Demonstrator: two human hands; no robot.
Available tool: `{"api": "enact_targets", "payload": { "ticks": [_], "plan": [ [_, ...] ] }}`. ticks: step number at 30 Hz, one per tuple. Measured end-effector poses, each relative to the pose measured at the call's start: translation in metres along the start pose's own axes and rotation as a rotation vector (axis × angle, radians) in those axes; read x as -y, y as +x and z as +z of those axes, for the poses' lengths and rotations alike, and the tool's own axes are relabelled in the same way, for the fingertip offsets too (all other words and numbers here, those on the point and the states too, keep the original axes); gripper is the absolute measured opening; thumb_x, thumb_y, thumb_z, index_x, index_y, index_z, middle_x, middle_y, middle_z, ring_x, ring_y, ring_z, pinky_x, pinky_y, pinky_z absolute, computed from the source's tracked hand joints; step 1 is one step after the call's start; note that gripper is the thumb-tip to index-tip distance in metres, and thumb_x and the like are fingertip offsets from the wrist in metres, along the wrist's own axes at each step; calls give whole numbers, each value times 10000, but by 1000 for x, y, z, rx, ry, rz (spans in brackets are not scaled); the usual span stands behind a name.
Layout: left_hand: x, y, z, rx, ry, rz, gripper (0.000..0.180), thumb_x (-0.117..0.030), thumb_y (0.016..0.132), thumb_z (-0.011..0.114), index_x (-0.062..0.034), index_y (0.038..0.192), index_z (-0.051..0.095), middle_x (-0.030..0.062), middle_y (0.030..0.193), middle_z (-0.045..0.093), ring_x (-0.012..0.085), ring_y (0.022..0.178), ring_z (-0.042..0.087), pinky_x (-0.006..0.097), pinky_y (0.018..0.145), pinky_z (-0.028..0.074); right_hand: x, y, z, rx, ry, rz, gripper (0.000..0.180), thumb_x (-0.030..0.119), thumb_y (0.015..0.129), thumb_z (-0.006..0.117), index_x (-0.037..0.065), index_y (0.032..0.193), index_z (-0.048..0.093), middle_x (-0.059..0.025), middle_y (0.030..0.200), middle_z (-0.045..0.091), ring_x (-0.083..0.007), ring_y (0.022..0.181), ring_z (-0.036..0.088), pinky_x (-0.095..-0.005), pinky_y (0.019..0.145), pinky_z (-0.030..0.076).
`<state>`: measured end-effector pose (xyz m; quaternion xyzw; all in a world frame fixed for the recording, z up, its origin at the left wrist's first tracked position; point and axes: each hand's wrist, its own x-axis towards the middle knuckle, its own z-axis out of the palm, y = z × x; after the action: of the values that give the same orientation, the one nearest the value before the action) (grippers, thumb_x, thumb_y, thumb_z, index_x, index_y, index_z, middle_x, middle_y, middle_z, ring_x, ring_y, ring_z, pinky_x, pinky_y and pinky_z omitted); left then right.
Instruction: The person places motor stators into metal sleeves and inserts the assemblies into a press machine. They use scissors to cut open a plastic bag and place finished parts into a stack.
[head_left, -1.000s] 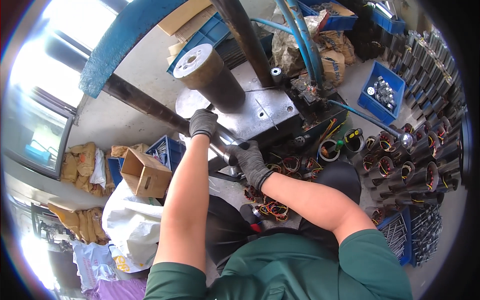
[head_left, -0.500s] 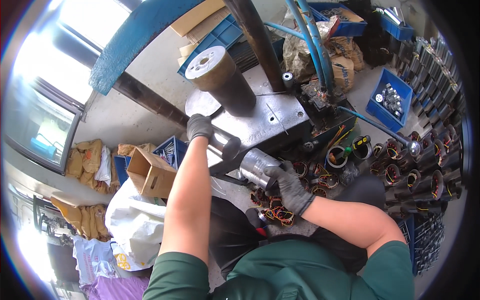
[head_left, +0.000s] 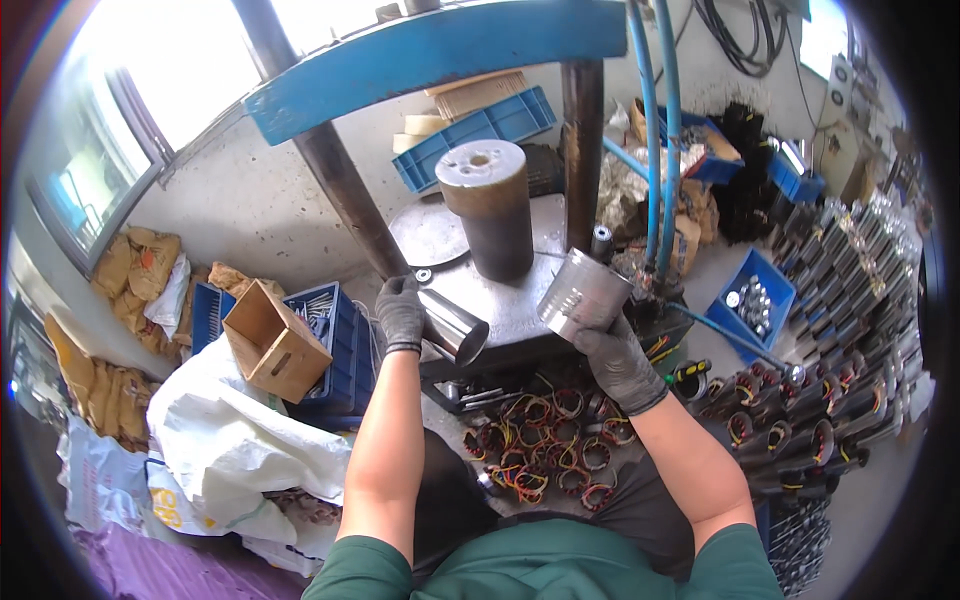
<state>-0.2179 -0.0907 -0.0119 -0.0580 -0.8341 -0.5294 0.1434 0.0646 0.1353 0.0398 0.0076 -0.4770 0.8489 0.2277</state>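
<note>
My left hand [head_left: 402,314], in a dark grey glove, is closed on the near-left side of a shiny steel tube [head_left: 456,327] at the front left of the press bed [head_left: 535,270]. The tube's open end points right and toward me. My gloved right hand [head_left: 620,366] grips a wider, short silver metal cylinder [head_left: 584,293] from its lower right and holds it tilted over the bed's front right. Its fingers are partly hidden behind the cylinder. A small metal ring [head_left: 424,276] lies just beyond my left hand. Between the hands, further back, stands a thick dark cylindrical post [head_left: 490,215] with a pale top.
A blue press beam [head_left: 440,55] spans above the bed between dark columns [head_left: 582,150]. Several wire-wound rings [head_left: 550,440] lie below the bed. An open wooden box [head_left: 275,345] and white sack [head_left: 230,430] are left; a blue bin [head_left: 757,305] and stacked dark tubes [head_left: 850,290] are right.
My view has turned, bringing more of the press into sight. My right hand has raised the silver cylinder from beside the bed's front edge to over it. My left hand stays at the steel tube.
</note>
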Motion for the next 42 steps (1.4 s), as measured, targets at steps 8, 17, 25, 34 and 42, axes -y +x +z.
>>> {"api": "enact_targets", "payload": {
  "ticks": [8,17,25,34,42],
  "plan": [
    [-11,2,-3,200,8,-29,296,-307,976,711,-34,1078,762,191,913,754,305,869,709,402,868,538,26,157,65,-149,-786,-541,1029,352,632,983,30,1435,426,-171,1290,643,-287,1184,651,-396,1030,521],
    [-11,3,-6,300,103,52,254,-300,975,692,-95,1104,768,174,912,751,301,877,727,412,856,555,14,242,105,-460,-1481,-470,1049,530,601,948,50,1406,476,-214,1241,693,-404,1176,659,-489,1036,506],
    [-30,-4,1,357,-215,136,215,-211,979,724,-56,1124,757,116,903,752,217,825,699,349,824,546,25,247,86,-377,-1488,-409,945,567,731,865,20,1415,509,-250,1317,672,-412,1222,647,-475,1066,491],
    [-101,-99,-27,638,-210,828,160,-203,942,765,-90,1053,743,152,837,732,366,757,719,415,689,574,-12,47,28,-4,-755,606,616,669,988,587,75,1101,709,-46,870,669,-113,749,611,-297,654,524],
    [-115,-183,9,868,-339,1339,210,-242,821,801,-83,905,693,127,737,644,347,672,669,474,585,526,-10,-37,-53,220,-492,816,241,312,988,657,85,939,724,-30,782,679,-137,695,661,-298,564,527]
  ]
}}
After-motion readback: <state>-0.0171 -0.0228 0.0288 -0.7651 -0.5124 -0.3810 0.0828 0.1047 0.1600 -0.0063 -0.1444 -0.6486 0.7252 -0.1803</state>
